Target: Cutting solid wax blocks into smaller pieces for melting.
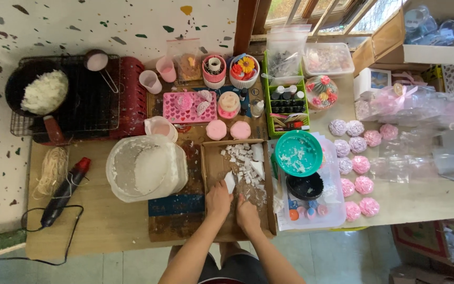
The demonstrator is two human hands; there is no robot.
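Observation:
My left hand (218, 200) and my right hand (247, 213) rest close together inside a shallow cardboard tray (212, 164) on the wooden table. The left hand's fingers pinch a white slab-like piece (229, 181). The right hand is curled just beside it, and what it holds is hidden. Several white chunks (244, 160) lie scattered in the tray ahead of both hands.
A big translucent tub (144, 167) stands left of the tray, a teal bowl (298, 153) and a black bowl (305, 186) to the right. Pink and lilac flower shapes (357, 158) lie further right. A black pan of white shreds (43, 92) sits on a wire rack; a heat gun (65, 189) lies at left.

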